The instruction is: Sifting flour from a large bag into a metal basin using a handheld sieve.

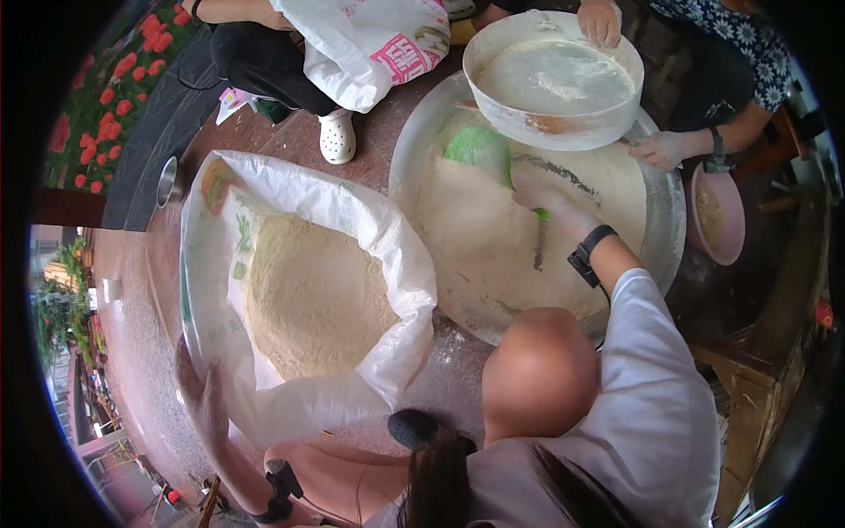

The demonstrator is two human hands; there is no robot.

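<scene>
My right hand [551, 203] grips a green plastic scoop [480, 150] by its handle. The scoop's bowl rests in pale flour [462, 211] spread over a large round metal basin [667, 218]. To the left stands a white woven plastic bag [403, 244], its rim folded outward around a heap of flour [317, 297]. My left hand [198, 389] is at the bag's near left side, thumb and fingers apart along the plastic; whether it pinches the edge is unclear. A co-worker's hands [599, 23] are at a wide round sieve [554, 129] over the basin's far side, with some flour on its mesh.
A pink bowl [718, 214] with flour-like contents sits right of the basin, by a wooden stool [752, 389]. Another person holds a printed white sack [376, 53] at the back; their white clog [338, 137] is behind the bag. A metal bowl [169, 183] lies at left.
</scene>
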